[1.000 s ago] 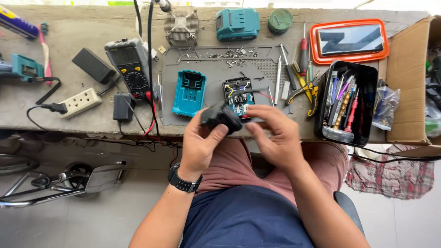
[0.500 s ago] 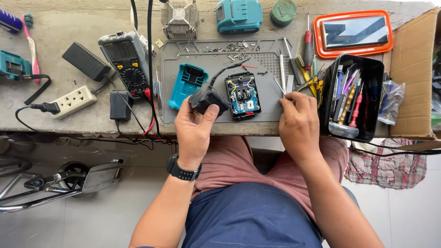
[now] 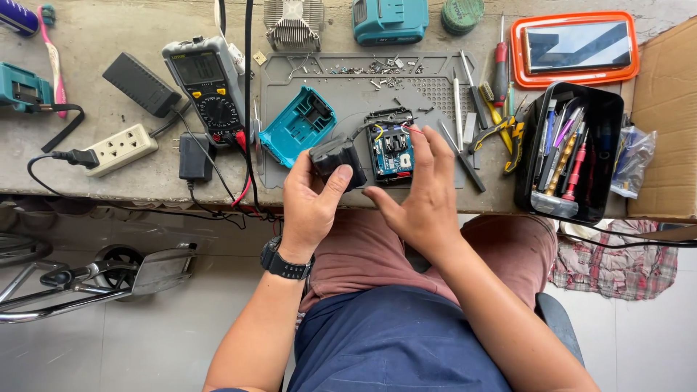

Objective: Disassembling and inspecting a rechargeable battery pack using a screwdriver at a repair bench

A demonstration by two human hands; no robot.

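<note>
Black boxy plastic battery block (image 3: 335, 157) sits pinched between thumb and fingers of the left hand (image 3: 311, 199), just above the bench edge, beside the teal plastic shell half (image 3: 298, 125). The right hand (image 3: 415, 190) hovers with fingers spread, fingertips (image 3: 415, 138) at the blue circuit board (image 3: 392, 151) on the grey work mat (image 3: 435, 94).

A multimeter (image 3: 203, 87) and white power strip (image 3: 120, 149) lie left of the hands; a black tool bin (image 3: 570, 149) stands right; an orange-rimmed tray (image 3: 573, 47) beyond it.
</note>
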